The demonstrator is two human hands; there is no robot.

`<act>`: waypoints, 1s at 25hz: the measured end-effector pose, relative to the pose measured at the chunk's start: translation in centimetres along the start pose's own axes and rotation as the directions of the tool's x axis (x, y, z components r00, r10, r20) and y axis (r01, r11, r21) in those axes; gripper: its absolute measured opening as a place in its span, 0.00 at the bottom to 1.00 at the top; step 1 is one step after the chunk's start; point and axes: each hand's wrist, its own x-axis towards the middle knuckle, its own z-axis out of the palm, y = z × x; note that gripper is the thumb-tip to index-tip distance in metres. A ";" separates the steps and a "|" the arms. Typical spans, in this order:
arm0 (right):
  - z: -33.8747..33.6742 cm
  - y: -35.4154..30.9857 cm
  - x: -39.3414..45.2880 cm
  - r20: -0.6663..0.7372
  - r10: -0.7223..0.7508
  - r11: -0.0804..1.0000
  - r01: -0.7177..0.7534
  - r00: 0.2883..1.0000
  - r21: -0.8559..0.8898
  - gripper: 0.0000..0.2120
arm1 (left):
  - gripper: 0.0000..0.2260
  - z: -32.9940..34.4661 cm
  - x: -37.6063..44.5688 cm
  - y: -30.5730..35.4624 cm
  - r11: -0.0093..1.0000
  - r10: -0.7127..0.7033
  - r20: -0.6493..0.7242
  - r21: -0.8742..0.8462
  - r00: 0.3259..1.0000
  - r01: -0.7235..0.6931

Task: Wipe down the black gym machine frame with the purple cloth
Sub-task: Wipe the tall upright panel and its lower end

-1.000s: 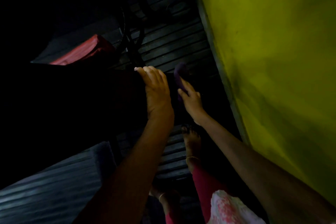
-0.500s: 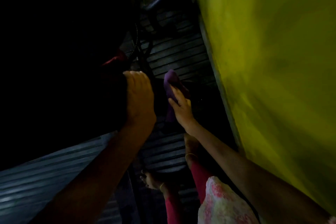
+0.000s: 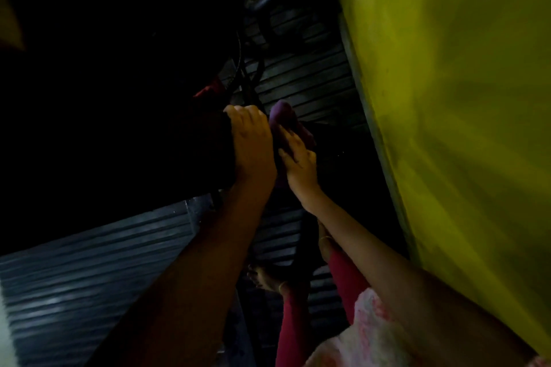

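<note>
I am well into the wipe, though I cannot judge how much of the black gym machine frame (image 3: pixel 185 146) is already clean, because it is nearly lost in shadow across the nine o'clock half of the view and shows no visible difference between wiped and unwiped metal. My left hand (image 3: pixel 253 146) sits at the centre with its fingers curled over the edge of a dark part of the frame, bracing there. Just beside it toward three o'clock, my right hand (image 3: pixel 298 161) presses the purple cloth (image 3: pixel 283 116) against the frame with fingers laid fairly straight; the cloth pokes out beyond the fingertips toward twelve o'clock and also shows below the palm, so this grip is flat pressure and no pinch. The yellow-green wall (image 3: pixel 447 128) fills the three o'clock side, and the ribbed floor mat (image 3: pixel 313 74) shows between wall and machine. What is left, as I judge it, is the rest of the frame's length, most of which I cannot see. Against half a second back, both hands lie closer together, nearly touching now, and the cloth is bunched more tightly under the right fingers. A second back, the red pad at ten o'clock was plainly visible; now only a sliver shows.
</note>
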 end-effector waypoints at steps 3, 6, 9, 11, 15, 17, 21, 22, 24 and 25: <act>-1.3 0.2 1.9 0.028 0.212 0.965 -0.214 0.977 0.154 0.21 | 0.34 -0.9 0.1 -0.6 0.995 0.095 0.096 -0.042 0.991 -0.091; -1.5 -1.8 1.5 0.118 0.227 0.960 -0.242 0.967 0.143 0.21 | 0.40 -1.9 -0.6 -2.5 0.967 0.237 0.111 -0.118 0.965 -0.224; -0.5 -2.4 -1.1 0.174 0.056 0.985 -0.084 0.983 0.153 0.20 | 0.37 -2.4 -3.2 -6.7 0.962 0.265 -0.011 -0.068 0.964 -0.265; -1.0 -3.0 -0.9 0.127 0.063 0.991 -0.077 0.990 0.112 0.20 | 0.39 -2.8 -5.7 -10.1 0.955 0.288 -0.015 -0.074 0.958 -0.288; -0.8 -8.9 -2.5 0.096 0.099 0.986 -0.110 0.990 0.122 0.19 | 0.35 -3.2 -11.5 -16.0 0.937 0.247 -0.114 -0.224 0.962 -0.267; -0.2 -10.6 -4.5 0.128 0.013 0.990 -0.031 0.992 0.139 0.19 | 0.25 -3.9 -12.8 -18.4 0.910 0.112 -0.331 -0.344 0.937 -0.230; -1.4 -11.0 -5.2 0.203 0.045 0.983 -0.079 0.978 0.163 0.19 | 0.20 -4.4 -12.7 -24.4 0.853 -0.134 -0.467 -0.503 0.874 -0.138; -1.6 -11.1 -5.0 0.191 0.112 0.977 -0.143 0.975 0.157 0.19 | 0.20 -4.3 -12.8 -25.5 0.857 -0.171 -0.480 -0.503 0.860 -0.111; -1.3 -12.3 -5.6 0.160 0.146 0.980 -0.165 0.976 0.113 0.19 | 0.20 -4.2 -13.0 -26.7 0.853 -0.191 -0.464 -0.515 0.865 -0.088; -1.0 -13.4 -6.3 0.166 0.116 0.986 -0.134 0.979 0.103 0.19 | 0.20 -4.2 -13.1 -26.6 0.862 -0.161 -0.464 -0.496 0.871 -0.105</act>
